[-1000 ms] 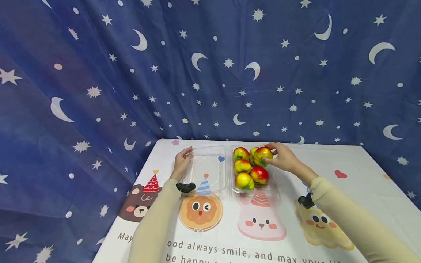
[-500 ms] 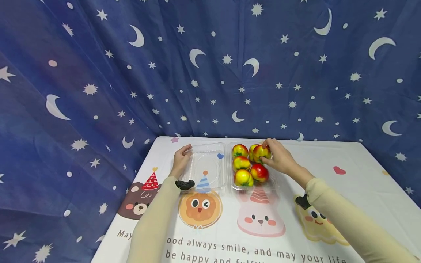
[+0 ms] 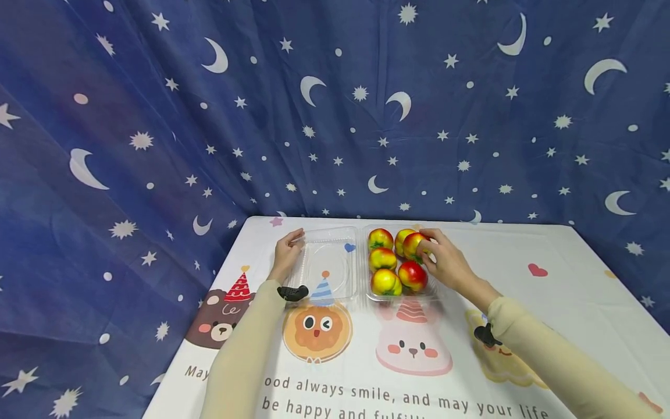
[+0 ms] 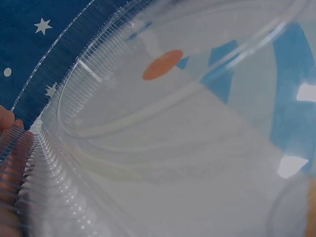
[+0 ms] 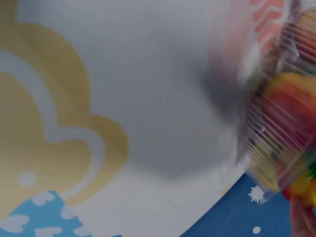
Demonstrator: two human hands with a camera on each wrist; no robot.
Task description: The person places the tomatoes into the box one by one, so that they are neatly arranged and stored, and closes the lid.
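A clear plastic clamshell box lies unfolded, its lid [image 3: 327, 291] on the left and its fruit-filled base [image 3: 369, 294] on the right. My left hand [image 3: 287, 253] holds the lid's outer left edge; the left wrist view shows fingers [image 4: 15, 168] through the ridged wall. Several glossy red-and-yellow round fruits with green bases sit in the base, among them a redder one [image 3: 413, 276] and a yellower one [image 3: 386, 282]. My right hand [image 3: 449, 265] grips the fruit at the back right corner [image 3: 412, 243], partly covering it. That fruit leans over a yellow one [image 3: 402, 240].
The white tablecloth [image 3: 502, 267] carries printed cartoon animals and lettering. Behind and to the left hangs a dark blue curtain [image 3: 282, 116] with moons and stars, meeting the table's back edge. Black straps [image 3: 293, 293] sit at both wrists.
My right hand has shifted slightly right, and its fingers now bend in more over the back right fruit. My left hand stays on the lid. The head view has tipped down a little.
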